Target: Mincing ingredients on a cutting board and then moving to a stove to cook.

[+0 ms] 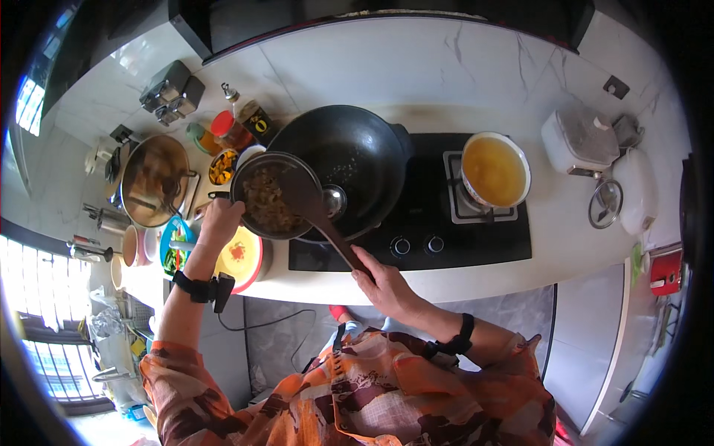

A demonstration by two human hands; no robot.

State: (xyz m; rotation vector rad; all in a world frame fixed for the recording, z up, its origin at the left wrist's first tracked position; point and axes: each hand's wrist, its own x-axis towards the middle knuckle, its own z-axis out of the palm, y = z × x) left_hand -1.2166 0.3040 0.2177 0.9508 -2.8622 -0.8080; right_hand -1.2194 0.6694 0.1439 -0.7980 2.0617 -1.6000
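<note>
My left hand grips the rim of a round metal bowl that holds browned, chopped food. The bowl is over the left side of a large dark wok on the stove. In my right hand is the handle of a brown spatula, its broad blade over the bowl and hiding part of the food. A shiny metal ladle rests inside the wok beside the bowl, its handle hidden. Small pale bits lie on the wok's bottom.
On the right burner stands a bowl of yellow liquid. Left are a red-rimmed bowl, a blue basket of greens, a small bowl of orange pieces, an oil bottle and a leaning pan. A glass lid lies right.
</note>
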